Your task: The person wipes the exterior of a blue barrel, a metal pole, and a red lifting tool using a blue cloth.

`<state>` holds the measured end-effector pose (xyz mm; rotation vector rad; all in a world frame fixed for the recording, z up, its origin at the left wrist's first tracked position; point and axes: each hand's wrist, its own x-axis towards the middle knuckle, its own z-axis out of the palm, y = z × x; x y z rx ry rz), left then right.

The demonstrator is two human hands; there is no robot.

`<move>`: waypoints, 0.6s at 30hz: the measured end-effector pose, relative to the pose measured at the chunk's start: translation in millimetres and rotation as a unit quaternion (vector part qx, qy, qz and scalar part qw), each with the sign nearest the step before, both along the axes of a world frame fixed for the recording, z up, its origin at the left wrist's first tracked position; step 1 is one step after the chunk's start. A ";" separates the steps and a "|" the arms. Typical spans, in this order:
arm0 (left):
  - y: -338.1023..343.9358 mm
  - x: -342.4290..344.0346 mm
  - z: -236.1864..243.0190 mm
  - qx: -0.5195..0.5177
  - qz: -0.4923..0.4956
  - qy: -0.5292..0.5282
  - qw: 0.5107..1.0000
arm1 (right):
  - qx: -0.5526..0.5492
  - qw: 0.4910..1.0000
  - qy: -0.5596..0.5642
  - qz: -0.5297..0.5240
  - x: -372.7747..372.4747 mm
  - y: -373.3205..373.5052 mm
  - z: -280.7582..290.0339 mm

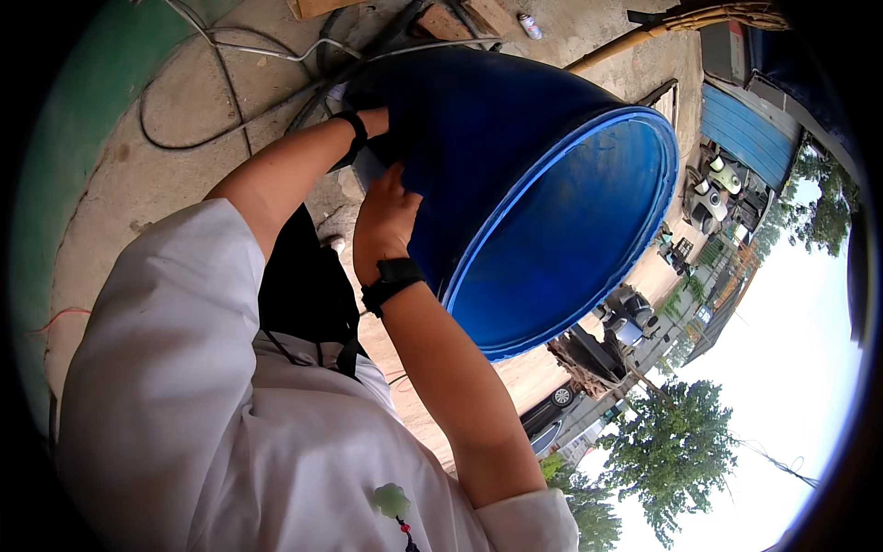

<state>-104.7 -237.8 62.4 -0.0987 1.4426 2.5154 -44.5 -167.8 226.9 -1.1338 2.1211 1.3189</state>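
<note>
A large blue plastic drum (497,156) lies tipped with its open rimmed mouth facing right. My right hand (386,213) is on the drum's near side, its fingers curled at a dark, uneven patch or gap in the wall. My left hand (373,122) reaches to the drum just above it; its fingers are hidden in shadow and behind the plastic. Both wrists wear black bands. A pale piece, too hidden to name, shows beneath my hands.
Cables (230,120) lie looped on the concrete floor (110,212), with bricks (441,23), a can (530,26) and a bamboo pole (644,32) beyond. A green strip (55,129) runs along the left. Scooters (708,198), a car (552,405) and trees stand in the distance.
</note>
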 end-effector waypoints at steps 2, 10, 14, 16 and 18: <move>16.1 27.4 -6.5 0.031 0.016 -0.024 0.999 | -0.011 1.000 0.004 -0.006 6.7 1.7 2.9; 65.1 86.4 33.1 0.149 0.053 -0.078 0.984 | -0.100 0.995 -0.019 -0.017 23.2 26.5 54.0; 66.0 75.2 69.7 0.192 0.081 -0.082 0.975 | -0.143 0.990 0.001 0.017 21.3 35.7 100.9; 61.1 65.2 94.3 0.190 0.081 -0.062 0.977 | -0.089 0.994 -0.064 0.030 23.0 42.5 109.4; 37.2 66.8 158.7 -0.004 0.007 0.026 1.000 | -0.083 0.995 -0.059 0.000 28.8 54.8 117.5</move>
